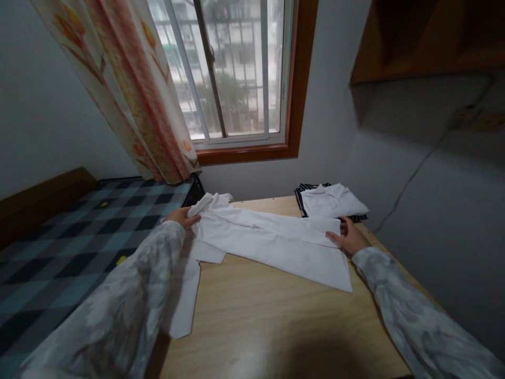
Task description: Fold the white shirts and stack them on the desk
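Note:
A white shirt lies spread across the light wooden table, folded lengthwise, with one sleeve hanging off the table's left edge. My left hand pinches the shirt at its collar end on the left. My right hand grips the shirt's other end on the right, fingers curled over the cloth. Both arms wear pale patterned sleeves.
A folded white garment rests on a dark striped one at the table's far right corner. A bed with a checked blue cover stands to the left. Behind are a window, a flowered curtain and grey walls.

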{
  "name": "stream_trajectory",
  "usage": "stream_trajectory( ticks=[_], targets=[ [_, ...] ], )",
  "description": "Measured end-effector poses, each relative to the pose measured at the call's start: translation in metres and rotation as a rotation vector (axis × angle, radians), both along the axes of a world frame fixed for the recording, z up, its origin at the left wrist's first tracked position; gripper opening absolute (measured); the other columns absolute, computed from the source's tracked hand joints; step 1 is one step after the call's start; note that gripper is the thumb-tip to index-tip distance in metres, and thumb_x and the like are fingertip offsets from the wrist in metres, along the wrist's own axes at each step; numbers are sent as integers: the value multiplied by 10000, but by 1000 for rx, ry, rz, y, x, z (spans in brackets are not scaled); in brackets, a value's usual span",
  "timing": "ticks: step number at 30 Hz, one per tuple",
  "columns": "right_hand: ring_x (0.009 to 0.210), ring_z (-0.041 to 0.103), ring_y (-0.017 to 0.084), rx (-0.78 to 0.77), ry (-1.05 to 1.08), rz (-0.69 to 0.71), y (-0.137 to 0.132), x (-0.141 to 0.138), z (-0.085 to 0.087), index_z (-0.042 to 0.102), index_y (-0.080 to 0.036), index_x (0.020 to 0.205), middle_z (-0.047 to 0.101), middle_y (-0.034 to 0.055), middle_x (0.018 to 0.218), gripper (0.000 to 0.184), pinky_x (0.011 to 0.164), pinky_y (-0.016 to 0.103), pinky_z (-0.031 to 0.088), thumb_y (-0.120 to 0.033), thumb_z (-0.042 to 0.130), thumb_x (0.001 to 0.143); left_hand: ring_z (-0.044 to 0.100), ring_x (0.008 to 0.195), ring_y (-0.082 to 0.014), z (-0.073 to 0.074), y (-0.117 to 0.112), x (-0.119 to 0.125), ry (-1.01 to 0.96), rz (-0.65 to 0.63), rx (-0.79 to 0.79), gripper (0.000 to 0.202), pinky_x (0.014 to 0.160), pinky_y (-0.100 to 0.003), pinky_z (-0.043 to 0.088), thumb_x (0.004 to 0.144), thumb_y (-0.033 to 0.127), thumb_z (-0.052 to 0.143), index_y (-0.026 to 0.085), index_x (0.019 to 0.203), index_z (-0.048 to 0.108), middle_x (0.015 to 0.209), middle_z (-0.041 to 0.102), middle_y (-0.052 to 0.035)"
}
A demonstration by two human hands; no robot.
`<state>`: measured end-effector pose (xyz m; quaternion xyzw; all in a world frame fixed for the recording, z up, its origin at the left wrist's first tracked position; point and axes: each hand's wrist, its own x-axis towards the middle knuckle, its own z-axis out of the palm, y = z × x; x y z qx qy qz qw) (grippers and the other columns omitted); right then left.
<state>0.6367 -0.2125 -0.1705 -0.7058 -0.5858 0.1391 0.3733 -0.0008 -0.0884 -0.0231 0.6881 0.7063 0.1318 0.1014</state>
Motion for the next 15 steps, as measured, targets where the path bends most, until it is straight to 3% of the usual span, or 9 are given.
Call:
stream_trajectory(
  ticks=[2,5,9,12,15],
  targets=[
    [854,745,253,-67,117,-4,3,-3,-5,648,-182,1307,799,119,1057,691,780,364,612,-599,791,774,697,947,-272,-2,15,5,56,9,9,433,858,-332,507,891,502,688,160,1149,748,976,769,-65],
    [873,758,271,-77,150,17,2,-9,-9,757,-193,1069,821,113,982,449,800,363,606,-533,770,776,683,978,-291,-4,32,13,88,59,41,421,866,-361,501,938,504,644,149,1149,727,1034,757,-102],
    [948,774,296,-53,226,52,-5,-12,-12,784,-178,1077,827,127,1064,455,862,383,611,-519,749,777,634,1194,-347,-8,34,32,199,60,279,518,990,-414,491,912,392,683,114,1346,632,1347,676,-181],
    [976,773,289,-44,275,79,-8,-11,-11,774,-172,1108,823,124,1111,495,887,384,616,-555,736,797,581,1306,-361,-16,10,63,232,-172,473,482,1126,-472,436,952,385,625,125,1359,621,1477,598,-181],
    [1008,771,288,-35,283,80,-12,-11,-11,772,-176,1118,819,127,1137,490,905,377,614,-561,727,818,575,1349,-325,-35,-33,107,174,-551,459,407,1189,-469,416,1014,435,551,187,1318,657,1488,616,-134]
  ],
)
